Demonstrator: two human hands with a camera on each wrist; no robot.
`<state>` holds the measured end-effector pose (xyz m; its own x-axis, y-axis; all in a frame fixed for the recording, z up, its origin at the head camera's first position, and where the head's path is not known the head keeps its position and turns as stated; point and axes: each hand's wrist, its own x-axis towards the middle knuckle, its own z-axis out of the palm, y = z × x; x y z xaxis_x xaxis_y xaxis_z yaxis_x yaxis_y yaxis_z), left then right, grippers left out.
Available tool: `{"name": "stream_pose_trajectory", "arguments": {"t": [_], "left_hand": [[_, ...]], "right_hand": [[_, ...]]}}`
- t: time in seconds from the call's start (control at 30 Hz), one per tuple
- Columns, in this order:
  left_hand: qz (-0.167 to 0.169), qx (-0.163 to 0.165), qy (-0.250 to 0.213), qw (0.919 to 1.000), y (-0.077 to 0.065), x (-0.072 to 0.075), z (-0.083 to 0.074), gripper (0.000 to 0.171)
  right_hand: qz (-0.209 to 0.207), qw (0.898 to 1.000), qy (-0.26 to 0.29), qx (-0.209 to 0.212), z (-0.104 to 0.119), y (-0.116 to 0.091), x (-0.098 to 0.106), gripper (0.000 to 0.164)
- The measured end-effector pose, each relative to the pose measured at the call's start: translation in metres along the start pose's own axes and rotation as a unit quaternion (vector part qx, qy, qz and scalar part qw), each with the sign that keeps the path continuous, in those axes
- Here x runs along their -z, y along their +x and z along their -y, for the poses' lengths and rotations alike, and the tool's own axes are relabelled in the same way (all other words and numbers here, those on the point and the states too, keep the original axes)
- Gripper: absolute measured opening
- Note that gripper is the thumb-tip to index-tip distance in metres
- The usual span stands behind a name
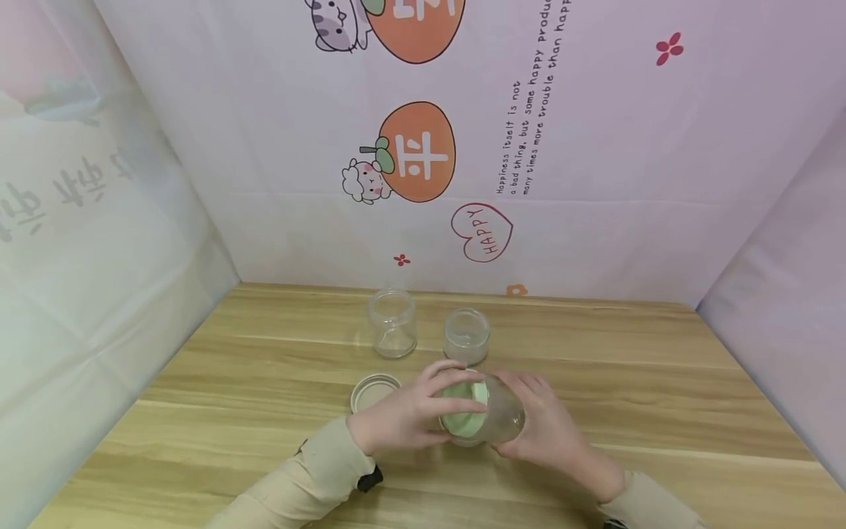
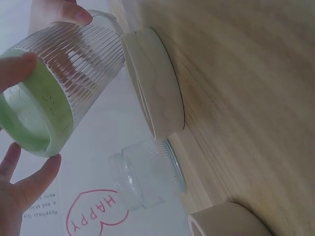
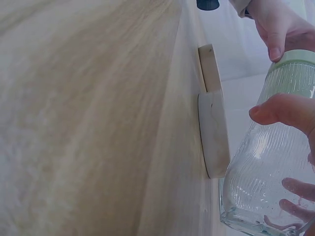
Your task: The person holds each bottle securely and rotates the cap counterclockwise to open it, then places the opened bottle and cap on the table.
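Observation:
A ribbed glass jar (image 3: pixel 266 162) is held tilted above the tabletop, with a pale green lid (image 1: pixel 465 419) on its end toward the left. My left hand (image 1: pixel 419 411) grips the rim of this lid, and in the left wrist view its fingers spread around the green edge (image 2: pixel 54 105). Around the clear body of the jar curl the fingers and thumb of my right hand (image 1: pixel 545 422). Close under the jar, a cream lid (image 2: pixel 162 83) lies on the wood, partly hidden in the head view.
Behind the hands stand a taller glass jar (image 1: pixel 393 330) and a shorter glass jar (image 1: pixel 466 336), both without lids. Another cream lid (image 1: pixel 374 391) lies beside my left wrist. A printed cloth (image 1: pixel 297 235) rises along the back edge of the wooden table (image 1: pixel 628 382).

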<state>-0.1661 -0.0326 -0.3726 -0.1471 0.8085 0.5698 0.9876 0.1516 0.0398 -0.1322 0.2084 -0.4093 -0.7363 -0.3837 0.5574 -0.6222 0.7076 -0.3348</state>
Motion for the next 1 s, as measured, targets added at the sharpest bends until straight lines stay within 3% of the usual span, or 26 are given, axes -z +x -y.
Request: {"name": "stream_pose_trajectory", "arguments": {"t": [0.63,0.77,1.0], "left_hand": [[0.005,0.061,-0.035,0.9975,-0.0024,-0.0042,0.0018,0.065],[0.014,0.101,-0.040,0.9939,-0.0024,-0.0050,-0.0004,0.065],[0.003,0.181,-0.090,0.9793,0.0003,-0.0048,-0.0049,0.066]], "right_hand": [[0.014,1.000,-0.003,-0.015,-0.0019,-0.0034,-0.0019,0.094],[0.015,1.000,-0.003,-0.021,-0.0015,-0.0039,-0.0015,0.094],[0.006,1.000,-0.010,-0.018,-0.0021,-0.0027,-0.0013,0.095]]}}
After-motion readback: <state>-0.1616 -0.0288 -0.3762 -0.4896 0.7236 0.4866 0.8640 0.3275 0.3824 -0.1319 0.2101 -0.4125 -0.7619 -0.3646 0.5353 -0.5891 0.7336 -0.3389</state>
